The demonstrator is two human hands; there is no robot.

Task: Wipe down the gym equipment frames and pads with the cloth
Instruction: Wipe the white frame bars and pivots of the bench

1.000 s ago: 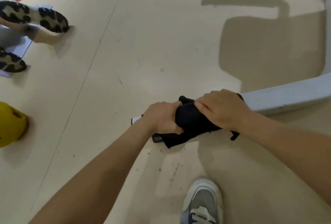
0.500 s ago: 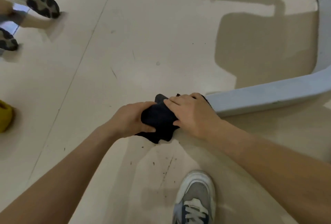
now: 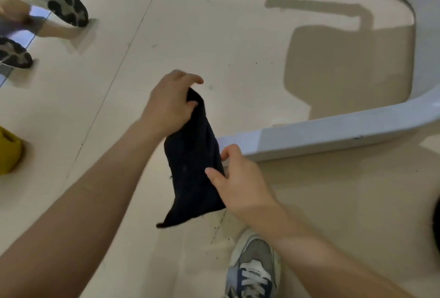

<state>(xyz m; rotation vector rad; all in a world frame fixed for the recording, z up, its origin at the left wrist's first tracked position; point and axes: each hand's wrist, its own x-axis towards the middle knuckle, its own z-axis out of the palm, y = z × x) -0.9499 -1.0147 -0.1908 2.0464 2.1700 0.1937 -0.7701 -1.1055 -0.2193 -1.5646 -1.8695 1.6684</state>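
One black cloth (image 3: pixel 192 164), one white frame bar (image 3: pixel 333 134), two hands recorded.
The black cloth is held off the floor at the bar's end; its top is gripped by the left hand (image 3: pixel 170 107), its side edge pinched by the right hand (image 3: pixel 240 183).

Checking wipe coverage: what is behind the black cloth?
The white metal frame bar passes behind the hanging black cloth; its end is covered. Pale floor shows around it.
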